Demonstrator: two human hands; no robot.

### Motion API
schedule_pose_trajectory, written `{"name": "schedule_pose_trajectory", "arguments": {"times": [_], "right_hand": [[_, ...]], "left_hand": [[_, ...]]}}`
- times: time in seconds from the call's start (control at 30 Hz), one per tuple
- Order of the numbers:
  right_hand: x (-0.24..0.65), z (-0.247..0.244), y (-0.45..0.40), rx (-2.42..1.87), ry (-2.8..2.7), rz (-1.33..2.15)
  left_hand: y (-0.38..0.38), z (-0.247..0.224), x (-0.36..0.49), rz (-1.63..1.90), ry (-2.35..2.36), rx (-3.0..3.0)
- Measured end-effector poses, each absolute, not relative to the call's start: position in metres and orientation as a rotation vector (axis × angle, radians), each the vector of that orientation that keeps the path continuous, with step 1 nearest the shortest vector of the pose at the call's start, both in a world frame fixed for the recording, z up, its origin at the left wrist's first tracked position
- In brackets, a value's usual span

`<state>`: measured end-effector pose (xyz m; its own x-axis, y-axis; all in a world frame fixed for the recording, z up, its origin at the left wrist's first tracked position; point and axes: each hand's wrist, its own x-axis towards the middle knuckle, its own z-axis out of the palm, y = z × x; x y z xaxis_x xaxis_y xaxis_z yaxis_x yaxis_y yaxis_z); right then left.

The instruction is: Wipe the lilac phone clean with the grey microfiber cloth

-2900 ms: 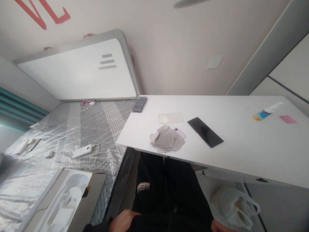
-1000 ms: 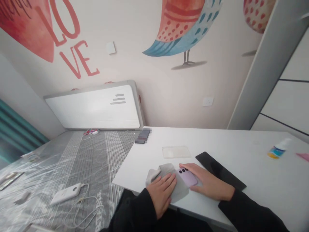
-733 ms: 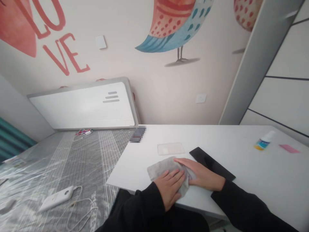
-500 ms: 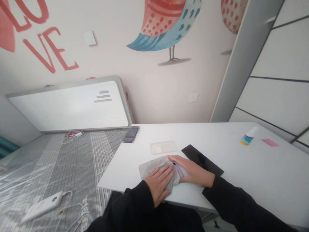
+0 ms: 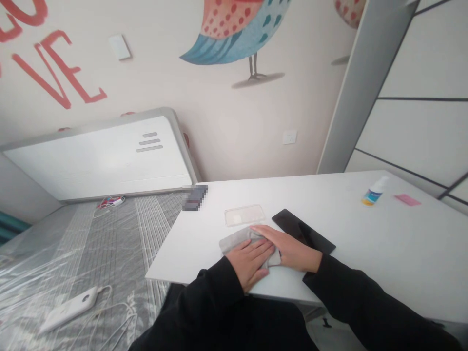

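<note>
My left hand (image 5: 250, 261) lies with its fingers outstretched on a light grey cloth (image 5: 234, 238), pressing it onto a phone. My right hand (image 5: 292, 247) is closed around the phone's right end, its thumb and fingers along opposite edges. The phone itself is almost wholly hidden by the cloth and hands; its purple back showed earlier. Just beyond the cloth lies a clear phone case (image 5: 244, 215). A flat black rectangular thing (image 5: 303, 231) rests behind my right hand.
On the white table (image 5: 365, 248) stand a small spray bottle (image 5: 375, 191) and, beside it, a pink piece (image 5: 407, 200). A blurred dark item (image 5: 195, 197) sits at the far left corner. Left of the table, a plastic-covered bed (image 5: 109, 253) holds a white device (image 5: 69, 309) with cables.
My left hand has slid right with the cloth, toward my right hand, covering the purple phone part that showed before. The camera view has shifted slightly.
</note>
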<state>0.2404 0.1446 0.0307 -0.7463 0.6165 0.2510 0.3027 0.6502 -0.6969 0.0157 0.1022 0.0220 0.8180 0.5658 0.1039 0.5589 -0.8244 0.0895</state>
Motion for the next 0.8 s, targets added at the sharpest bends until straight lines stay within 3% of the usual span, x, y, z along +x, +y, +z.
{"name": "schedule_pose_trajectory", "arguments": {"times": [0.37,0.63,0.8], "right_hand": [[0.240,0.040,0.147,-0.813,-2.391,0.940],[0.239,0.038,0.148,-0.735,-2.385,0.879],[0.239,0.037,0.148,-0.729,-2.375,0.865]], "left_hand": [[0.052,0.042,-0.074,0.063,1.079,2.954],[0.107,0.049,-0.002,-0.016,0.745,2.935],[0.119,0.044,0.006,0.019,0.778,3.046]]}}
